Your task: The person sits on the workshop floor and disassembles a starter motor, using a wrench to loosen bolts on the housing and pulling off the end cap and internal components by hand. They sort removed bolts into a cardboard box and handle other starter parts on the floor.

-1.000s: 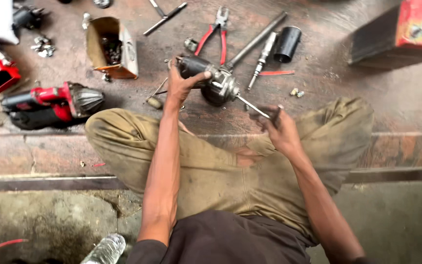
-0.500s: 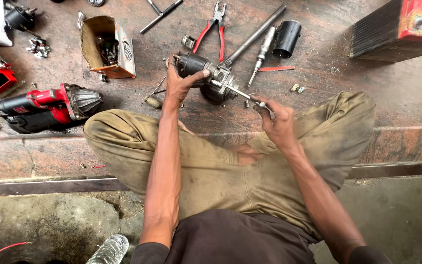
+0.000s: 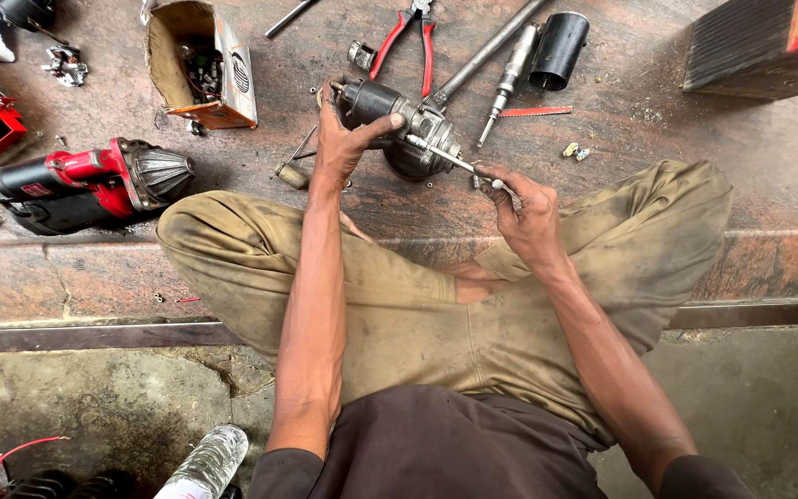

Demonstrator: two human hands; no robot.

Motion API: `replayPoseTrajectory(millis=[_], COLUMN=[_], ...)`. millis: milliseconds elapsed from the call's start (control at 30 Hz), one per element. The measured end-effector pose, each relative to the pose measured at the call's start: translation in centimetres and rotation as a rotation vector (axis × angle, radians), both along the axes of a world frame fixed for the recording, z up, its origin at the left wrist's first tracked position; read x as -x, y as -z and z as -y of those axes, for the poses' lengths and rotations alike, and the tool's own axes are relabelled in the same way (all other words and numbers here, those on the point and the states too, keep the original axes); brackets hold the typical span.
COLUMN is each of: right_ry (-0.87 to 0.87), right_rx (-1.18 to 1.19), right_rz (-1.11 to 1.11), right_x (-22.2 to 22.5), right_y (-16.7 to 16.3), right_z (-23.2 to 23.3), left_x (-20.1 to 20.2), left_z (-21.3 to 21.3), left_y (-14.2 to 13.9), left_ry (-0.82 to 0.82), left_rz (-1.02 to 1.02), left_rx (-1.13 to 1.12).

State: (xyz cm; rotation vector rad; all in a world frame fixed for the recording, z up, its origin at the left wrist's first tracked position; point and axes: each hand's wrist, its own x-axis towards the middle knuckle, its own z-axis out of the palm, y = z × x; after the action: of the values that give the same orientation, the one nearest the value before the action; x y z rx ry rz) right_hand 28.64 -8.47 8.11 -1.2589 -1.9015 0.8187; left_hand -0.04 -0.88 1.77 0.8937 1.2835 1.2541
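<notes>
My left hand (image 3: 344, 139) grips the dark body of a small motor assembly (image 3: 397, 118) that rests on the stone floor in front of my crossed legs. A thin metal shaft (image 3: 445, 155) sticks out of its grey metal end towards the right. My right hand (image 3: 524, 208) is closed on the outer end of that shaft, fingers pinched around it.
Red-handled pliers (image 3: 404, 37), a long metal rod (image 3: 487, 51), a screwdriver (image 3: 508, 79) and a black cylinder (image 3: 561, 46) lie beyond the motor. A cardboard box (image 3: 198, 65) of small parts and a red power tool (image 3: 85, 180) lie left. A plastic bottle (image 3: 205, 462) lies near.
My right hand has slid along the shaft closer to the motor. The camera has shifted slightly; my left hand keeps its hold on the motor body.
</notes>
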Motion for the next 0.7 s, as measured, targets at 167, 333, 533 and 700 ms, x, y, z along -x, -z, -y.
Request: replayPoseTrajectory(millis=[167, 333, 533, 700], right_ry=[0.003, 0.027, 0.006, 0.072], right_rx=[0.043, 0.563, 0.906, 0.848], right_rz=[0.004, -0.457, -0.585, -0.548], right_x=[0.1, 0.1, -1.2, -2.2], right_y=[0.6, 0.6, -0.3, 0.1], right_z=[-0.5, -1.6, -2.5, -2.5], left_x=[0.0, -0.1, -0.1, -0.1], left_z=[-0.1, -0.2, -0.2, -0.2], left_y=[0.5, 1.1, 1.3, 1.1], left_ry=[0.003, -0.016, 0.001, -0.003], left_rz=[-0.038, -0.065, -0.010, -0.047], left_rx=[-0.005, 0.028, 0.006, 0.007])
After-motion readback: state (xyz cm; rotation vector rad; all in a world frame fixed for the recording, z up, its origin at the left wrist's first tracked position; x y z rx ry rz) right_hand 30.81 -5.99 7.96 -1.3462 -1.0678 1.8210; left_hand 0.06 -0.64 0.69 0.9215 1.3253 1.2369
